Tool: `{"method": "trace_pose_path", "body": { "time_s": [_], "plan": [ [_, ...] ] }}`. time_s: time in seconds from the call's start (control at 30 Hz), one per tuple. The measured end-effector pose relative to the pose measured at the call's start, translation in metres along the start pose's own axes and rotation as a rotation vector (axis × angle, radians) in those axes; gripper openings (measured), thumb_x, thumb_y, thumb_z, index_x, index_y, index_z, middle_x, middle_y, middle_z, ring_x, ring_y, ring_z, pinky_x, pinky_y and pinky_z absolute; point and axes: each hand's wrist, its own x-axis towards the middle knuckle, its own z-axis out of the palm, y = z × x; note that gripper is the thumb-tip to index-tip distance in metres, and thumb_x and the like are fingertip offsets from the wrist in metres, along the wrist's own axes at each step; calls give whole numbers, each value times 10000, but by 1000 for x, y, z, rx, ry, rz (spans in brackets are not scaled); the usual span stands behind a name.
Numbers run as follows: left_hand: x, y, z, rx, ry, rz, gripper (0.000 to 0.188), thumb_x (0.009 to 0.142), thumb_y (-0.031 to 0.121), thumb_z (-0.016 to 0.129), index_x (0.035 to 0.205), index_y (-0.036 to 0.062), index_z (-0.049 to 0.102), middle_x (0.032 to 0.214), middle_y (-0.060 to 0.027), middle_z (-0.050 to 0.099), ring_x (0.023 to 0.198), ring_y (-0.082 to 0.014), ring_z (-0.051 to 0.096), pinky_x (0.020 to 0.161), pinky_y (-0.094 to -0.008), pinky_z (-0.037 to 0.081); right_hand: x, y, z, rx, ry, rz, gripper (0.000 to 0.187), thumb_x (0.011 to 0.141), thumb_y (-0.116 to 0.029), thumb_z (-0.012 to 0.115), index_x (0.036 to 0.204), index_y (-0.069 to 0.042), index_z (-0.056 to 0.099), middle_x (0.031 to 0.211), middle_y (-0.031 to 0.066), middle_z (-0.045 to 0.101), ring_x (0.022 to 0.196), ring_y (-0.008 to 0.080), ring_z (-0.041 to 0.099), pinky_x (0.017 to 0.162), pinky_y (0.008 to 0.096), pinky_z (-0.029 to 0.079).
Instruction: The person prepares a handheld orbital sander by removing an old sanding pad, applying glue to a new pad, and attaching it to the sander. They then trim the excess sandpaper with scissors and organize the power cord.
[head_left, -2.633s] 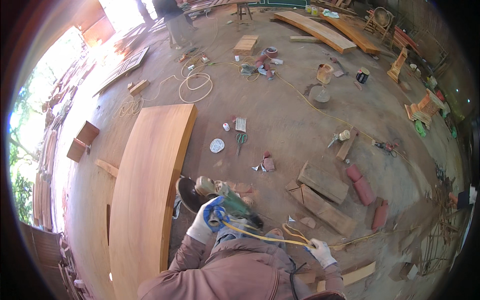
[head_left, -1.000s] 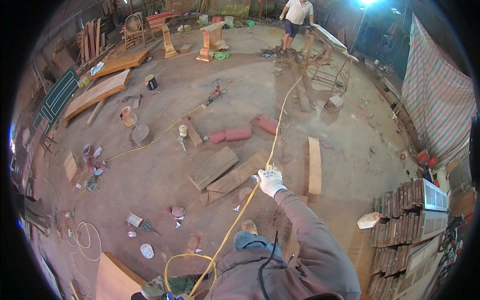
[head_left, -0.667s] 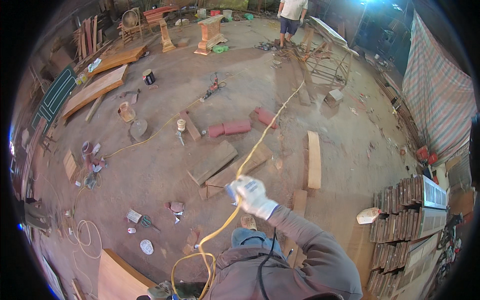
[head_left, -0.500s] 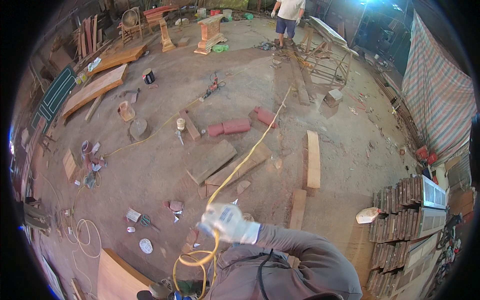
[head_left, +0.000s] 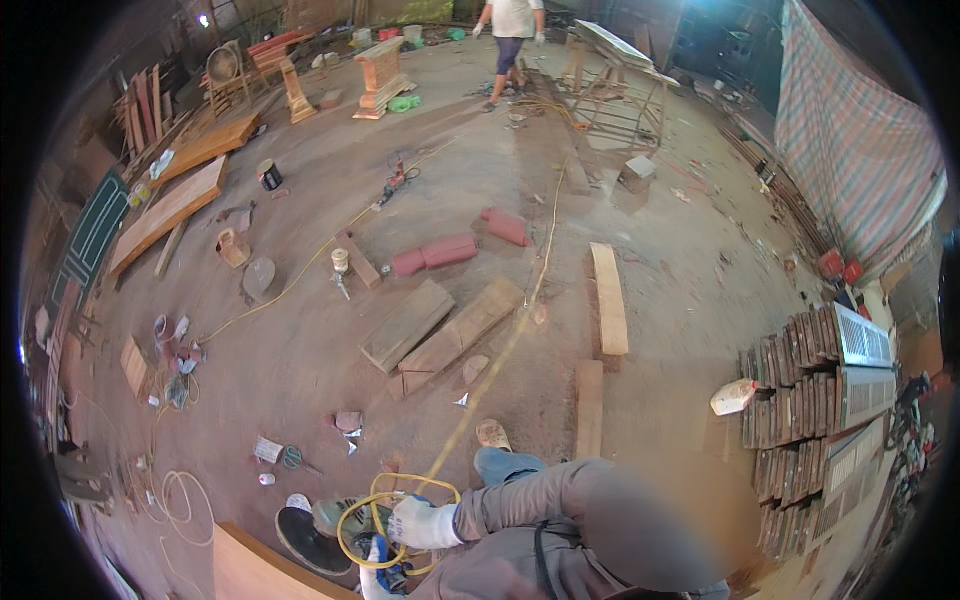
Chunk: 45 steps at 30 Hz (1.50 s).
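Note:
My right hand (head_left: 425, 524), in a white glove, is closed on loops of yellow cord (head_left: 455, 487) low in the picture. Just below it, at the lower edge, my left hand (head_left: 374, 574) in a white and blue glove appears closed around the same coil; its fingers are partly hidden. From the loops, the cord runs up across the floor toward the far boards. A shoe (head_left: 338, 516) and a dark round disc (head_left: 308, 538) lie beside the coil. My other shoe (head_left: 492, 434) shows below a blue trouser leg. A blurred patch covers the lower right.
Wooden blocks (head_left: 408, 325), red rolls (head_left: 437, 254) and a long board (head_left: 609, 300) lie ahead. Stacked louvred shutters (head_left: 800, 370) and a white jug (head_left: 733, 397) stand right. A wooden panel (head_left: 250, 565) is near left, scissors (head_left: 292, 457) beyond. Far off, a person (head_left: 512, 40) walks by a trestle (head_left: 625, 90).
My right hand has come down to the left hand, bringing cord into the loops. The cord has dropped from a raised line toward the floor. The far person has stepped left; my view has shifted.

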Motion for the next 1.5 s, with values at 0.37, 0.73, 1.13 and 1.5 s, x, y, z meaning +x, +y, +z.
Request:
{"method": "trace_pose_path", "body": {
  "time_s": [0.37,0.73,1.13,1.5],
  "plan": [
    [37,-13,63,184,-197,-173,297,1094,225,465,1294,72,622,852,36,553,651,-53,510,545,-204,448,-48,61,24,83,249,61,86,842,-185,643,866,-165,723,795,57,741,722,258,728,565,414,550],
    [51,22,87,105,56,-121,299,1102,232,457,1297,80,624,873,33,567,665,-53,519,551,-203,452,-177,387,23,-127,336,800,211,874,-281,612,898,-155,779,859,75,758,870,309,757,664,487,590],
    [47,23,89,13,140,-117,301,1110,240,449,1301,89,626,896,31,583,680,-54,528,556,-201,455,-292,511,-288,1261,1851,208,319,1066,-338,553,1197,-63,650,982,19,664,856,106,612,790,274,518],
    [42,9,28,-165,-24,-204,303,1118,247,442,1304,97,628,918,28,597,693,-54,536,562,-200,459,-304,251,-307,120,1370,-312,309,957,-388,662,945,-81,626,1090,164,674,1006,294,675,811,420,557]
  ]
}}
